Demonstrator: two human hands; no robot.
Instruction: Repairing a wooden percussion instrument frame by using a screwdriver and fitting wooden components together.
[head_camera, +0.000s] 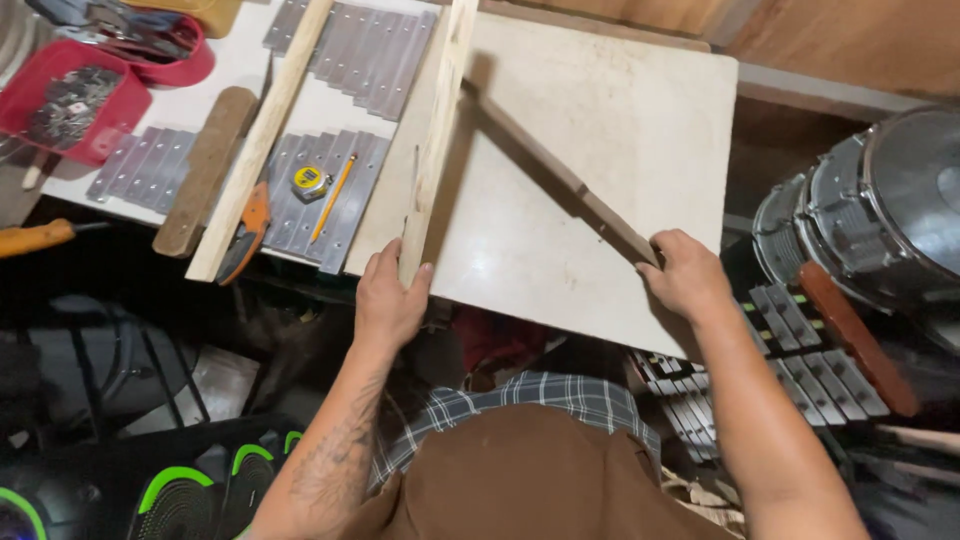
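**Two hands steadying wooden strips on a pale board**

The left hand (388, 300) is clasping the near end of a pale wooden strip (436, 140), fingers curled round it; the strip's far end is running out of the top edge. The right hand (688, 275) is closing its grip on the near end of a dark wooden strip (560, 180), whose tip is lying hidden under the fingers. Both strips are lying on a pale board (600, 110) on the desk (225, 75), meeting near the top. To the left, metal bars (335, 200) are carrying a tape measure (309, 180) and a pencil (333, 197). A red tray (110, 120) is showing contents too blurred to identify. A drum (880, 200) is being cropped at the right.
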